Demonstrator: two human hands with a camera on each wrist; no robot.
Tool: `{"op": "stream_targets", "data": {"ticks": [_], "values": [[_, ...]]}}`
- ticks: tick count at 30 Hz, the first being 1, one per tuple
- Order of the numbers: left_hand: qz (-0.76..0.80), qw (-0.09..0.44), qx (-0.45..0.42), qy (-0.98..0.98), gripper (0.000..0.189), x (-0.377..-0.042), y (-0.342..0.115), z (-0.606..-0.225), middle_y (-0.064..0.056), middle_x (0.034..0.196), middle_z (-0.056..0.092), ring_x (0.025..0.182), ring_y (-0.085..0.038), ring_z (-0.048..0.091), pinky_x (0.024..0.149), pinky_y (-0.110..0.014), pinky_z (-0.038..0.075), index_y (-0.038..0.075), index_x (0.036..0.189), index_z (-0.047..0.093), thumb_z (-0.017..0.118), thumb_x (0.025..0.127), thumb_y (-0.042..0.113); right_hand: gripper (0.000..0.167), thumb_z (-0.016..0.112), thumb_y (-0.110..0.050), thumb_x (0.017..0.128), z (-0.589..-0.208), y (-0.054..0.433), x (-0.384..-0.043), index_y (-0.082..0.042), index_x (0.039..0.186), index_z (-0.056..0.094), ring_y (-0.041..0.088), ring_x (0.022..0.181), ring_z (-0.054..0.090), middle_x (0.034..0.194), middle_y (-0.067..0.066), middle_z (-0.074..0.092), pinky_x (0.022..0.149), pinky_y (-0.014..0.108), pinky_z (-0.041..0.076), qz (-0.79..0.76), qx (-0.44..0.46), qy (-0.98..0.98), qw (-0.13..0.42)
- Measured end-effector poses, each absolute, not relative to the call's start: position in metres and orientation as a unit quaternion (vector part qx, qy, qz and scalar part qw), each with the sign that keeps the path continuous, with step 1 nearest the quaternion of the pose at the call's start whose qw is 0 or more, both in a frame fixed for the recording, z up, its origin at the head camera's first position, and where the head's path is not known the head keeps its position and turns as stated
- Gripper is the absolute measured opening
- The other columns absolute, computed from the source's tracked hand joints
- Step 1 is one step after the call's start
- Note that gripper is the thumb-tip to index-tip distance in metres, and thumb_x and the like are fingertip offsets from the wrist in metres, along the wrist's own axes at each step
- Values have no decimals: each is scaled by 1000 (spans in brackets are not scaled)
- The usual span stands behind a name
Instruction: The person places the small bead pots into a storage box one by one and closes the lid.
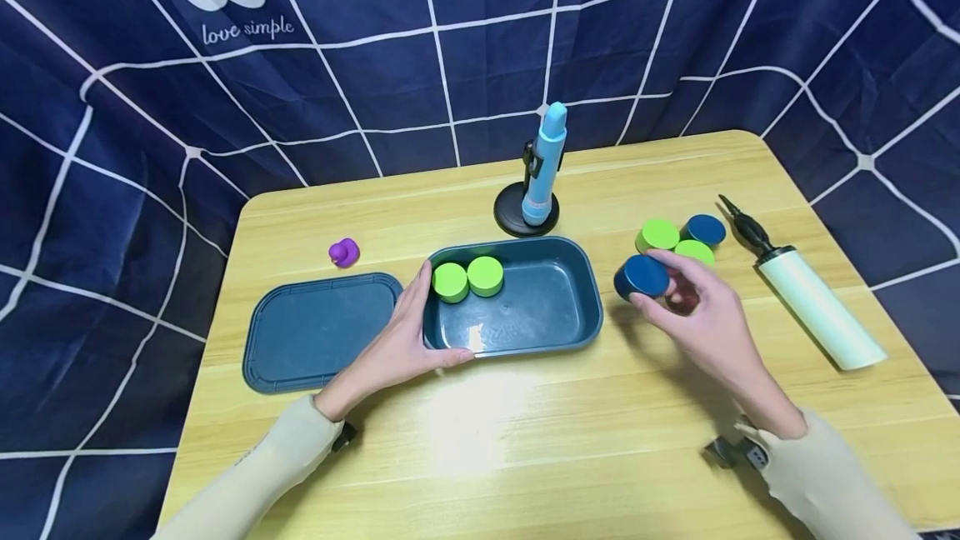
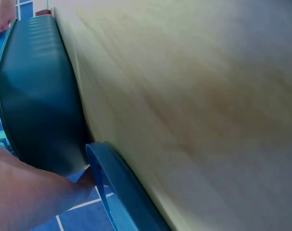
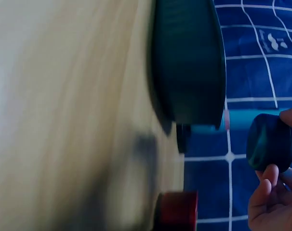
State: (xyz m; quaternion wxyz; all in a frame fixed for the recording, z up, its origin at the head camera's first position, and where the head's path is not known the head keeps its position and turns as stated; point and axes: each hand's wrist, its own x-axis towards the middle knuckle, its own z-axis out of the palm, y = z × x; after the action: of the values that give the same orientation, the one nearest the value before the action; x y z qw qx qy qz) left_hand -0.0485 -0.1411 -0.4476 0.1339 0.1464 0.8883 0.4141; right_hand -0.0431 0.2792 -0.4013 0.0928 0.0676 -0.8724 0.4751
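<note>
My right hand (image 1: 701, 315) pinches a short dark blue cylinder (image 1: 643, 276) between thumb and fingers, to the right of a dark blue-grey rectangular box (image 1: 525, 307). In the right wrist view, the same cylinder (image 3: 270, 142) is held clear of the table. Inside the box, two bright green cylinders (image 1: 486, 276) stand side by side at its left end. My left hand (image 1: 401, 340) rests on that end, straight fingers along the side wall and thumb on the front rim. A red cylinder (image 1: 681, 297) shows partly beneath my right hand.
Two green cylinders (image 1: 658, 236) and a blue cylinder (image 1: 703, 230) stand behind my right hand. A hand pump (image 1: 821, 307) lies at the right. Behind the box is a light blue tube (image 1: 545, 165) on a black stand. The flat lid (image 1: 318, 332) and a purple duck (image 1: 344, 252) lie left.
</note>
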Motion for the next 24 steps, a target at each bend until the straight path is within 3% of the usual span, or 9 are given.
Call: {"op": "stream_targets", "data": {"ticks": [12, 20, 24], "values": [[416, 136, 146, 887, 141, -48, -141, -446, 0, 182, -5, 166, -33, -2, 126, -68, 15, 25, 176, -9, 91, 83, 62, 57, 91, -19, 92, -397, 237, -75, -10, 145, 69, 23, 90, 57, 103, 7, 60, 76, 21, 45, 427, 119, -894, 64], [418, 138, 148, 886, 141, -47, -142, -446, 0, 182, -5, 166, -35, -2, 125, -70, 16, 25, 176, -8, 91, 83, 62, 59, 90, -20, 93, -403, 216, -91, -5, 145, 67, 21, 84, 59, 104, 8, 60, 72, 20, 47, 417, 142, -897, 33], [420, 136, 150, 885, 141, -49, -141, -445, 0, 182, -5, 166, -34, -2, 125, -69, 16, 24, 176, -8, 91, 84, 61, 60, 90, -20, 92, -407, 205, -96, -3, 144, 67, 21, 84, 60, 106, 8, 61, 71, 26, 49, 391, 153, -907, 26]]}}
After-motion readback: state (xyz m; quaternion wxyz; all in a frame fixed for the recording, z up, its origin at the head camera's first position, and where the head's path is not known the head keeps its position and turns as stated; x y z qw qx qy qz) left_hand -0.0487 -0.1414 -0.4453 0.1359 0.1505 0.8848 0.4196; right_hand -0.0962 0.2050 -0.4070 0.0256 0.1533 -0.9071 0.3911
